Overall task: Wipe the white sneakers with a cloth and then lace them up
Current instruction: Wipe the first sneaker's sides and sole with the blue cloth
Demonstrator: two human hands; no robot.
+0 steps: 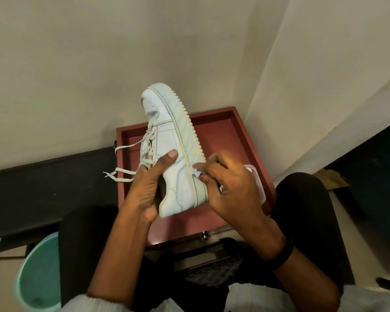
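Note:
A white sneaker is held in the air on its side, toe pointing away, ridged sole to the right. Its loose white laces dangle to the left. My left hand grips the sneaker at the heel and ankle opening, thumb lying on the upper. My right hand pinches a small white cloth against the sole's edge near the heel. Most of the cloth is hidden in my fingers. Only one sneaker is in view.
Under the sneaker is a dark red tray-like table with raised edges, and a clear plastic lid or container lies on it behind my right hand. A green bucket stands at lower left. My knees in black trousers flank the table.

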